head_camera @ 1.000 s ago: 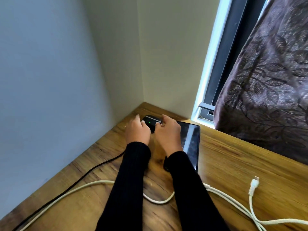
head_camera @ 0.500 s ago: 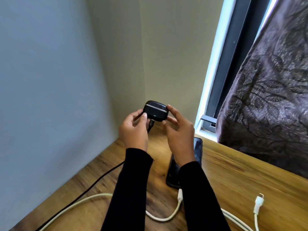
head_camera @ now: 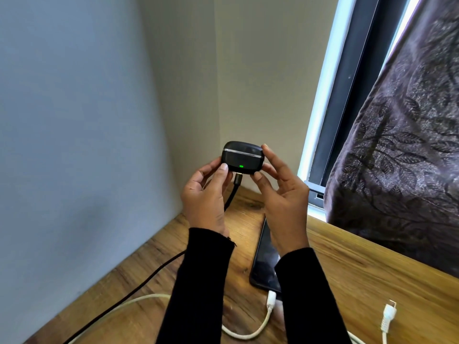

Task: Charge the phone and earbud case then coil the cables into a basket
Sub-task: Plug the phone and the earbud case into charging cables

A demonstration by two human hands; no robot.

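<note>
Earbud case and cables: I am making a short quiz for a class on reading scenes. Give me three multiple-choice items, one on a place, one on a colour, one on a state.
1. Where is the earbud case?
A. Flat on the desk
B. Held in the air between both hands
C. On the windowsill

2. What colour is the light on the case's front?
A. Red
B. Blue
C. Green

3. What is the state of the phone?
A. Lying on the desk with a white cable plugged in
B. Held in the right hand
C. Unplugged, standing against the wall

Key: 1 B, the left hand and the right hand pinch its ends above the desk. 2 C, a small green dot glows above the black cable. 3 A, the white cable ends in a plug at its near edge.
</note>
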